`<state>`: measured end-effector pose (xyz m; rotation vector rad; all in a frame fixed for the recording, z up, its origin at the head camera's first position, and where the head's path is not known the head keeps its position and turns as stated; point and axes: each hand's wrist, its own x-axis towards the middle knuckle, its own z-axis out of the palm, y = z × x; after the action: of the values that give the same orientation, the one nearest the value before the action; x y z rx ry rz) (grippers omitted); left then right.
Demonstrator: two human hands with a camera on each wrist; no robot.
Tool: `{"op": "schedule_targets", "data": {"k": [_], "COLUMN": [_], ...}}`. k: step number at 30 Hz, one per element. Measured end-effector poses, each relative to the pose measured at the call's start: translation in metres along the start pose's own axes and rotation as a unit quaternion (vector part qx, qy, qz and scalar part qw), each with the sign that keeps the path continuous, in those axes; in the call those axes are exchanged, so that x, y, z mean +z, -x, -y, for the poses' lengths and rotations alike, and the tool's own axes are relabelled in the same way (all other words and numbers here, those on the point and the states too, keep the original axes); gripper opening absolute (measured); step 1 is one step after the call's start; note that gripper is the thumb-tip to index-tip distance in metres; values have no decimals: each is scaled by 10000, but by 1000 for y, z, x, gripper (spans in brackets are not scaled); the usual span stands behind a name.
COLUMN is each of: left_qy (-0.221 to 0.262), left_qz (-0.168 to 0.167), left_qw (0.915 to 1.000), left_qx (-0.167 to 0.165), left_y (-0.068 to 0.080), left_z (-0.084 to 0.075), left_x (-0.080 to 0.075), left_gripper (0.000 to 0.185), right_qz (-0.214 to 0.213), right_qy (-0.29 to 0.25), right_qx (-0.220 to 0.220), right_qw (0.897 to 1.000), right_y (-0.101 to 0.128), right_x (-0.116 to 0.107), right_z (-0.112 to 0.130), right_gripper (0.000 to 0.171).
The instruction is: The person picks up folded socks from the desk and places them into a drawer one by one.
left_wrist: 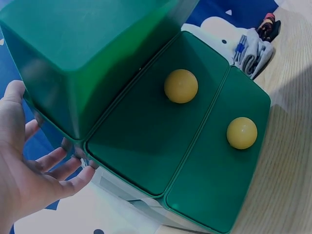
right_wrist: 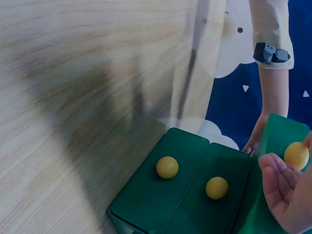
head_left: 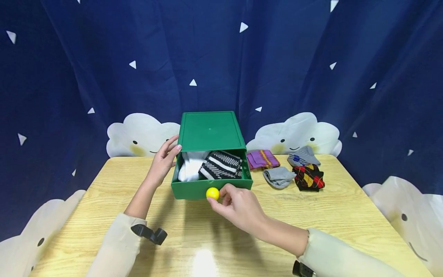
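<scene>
My right hand (head_left: 238, 207) has its thumb and fingers curled narrowly around the yellow knob (head_left: 212, 193) on the front of the open top drawer (head_left: 194, 190); the knob sits right at my fingertips, and from the right wrist view it shows just past the curled fingers (right_wrist: 275, 170). My left hand (head_left: 162, 161) is spread wide and holds nothing, its straight fingers lying flat against the left side of the green box (head_left: 209, 130), up at the corner where the drawer comes out. From the left wrist view my open palm sits against that corner, and two lower drawers with their own yellow knobs (left_wrist: 181, 86) lie closed beneath it.

Just behind the knob I grip, inside the drawer, lies a black-and-white striped sock (head_left: 221, 164), and to its left, nearer my left hand, something white (head_left: 189, 167). Beyond my right hand and off to its right, on the wooden table (head_left: 346, 207), lie a purple sock (head_left: 262, 158), a grey sock (head_left: 278, 177), a red-and-yellow diamond-patterned sock (head_left: 308, 177) and a grey sock with blue marks (head_left: 303, 156), all apart from the box.
</scene>
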<state>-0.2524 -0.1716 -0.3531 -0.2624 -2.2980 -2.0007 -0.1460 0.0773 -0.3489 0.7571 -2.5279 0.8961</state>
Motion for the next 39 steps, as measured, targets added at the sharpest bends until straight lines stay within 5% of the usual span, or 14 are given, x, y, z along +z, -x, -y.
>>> {"op": "schedule_targets", "data": {"k": [16,39], "left_qy": [110,513], "left_qz": [30,257], "left_qw": [9999,9978], "left_qx": [-65,-346], "left_y": [0,-1], "left_z": [-2,-9], "left_x": [0,0], "left_gripper": [53,55], "right_qz": [144,-231], "right_qy": [-707,-1038], "right_qx": [799,1332], "right_qw": [9942,9854], "right_y": [-30,-65], "right_x": [7,26], "right_z": [-13,-38], "right_gripper": [25,26]}}
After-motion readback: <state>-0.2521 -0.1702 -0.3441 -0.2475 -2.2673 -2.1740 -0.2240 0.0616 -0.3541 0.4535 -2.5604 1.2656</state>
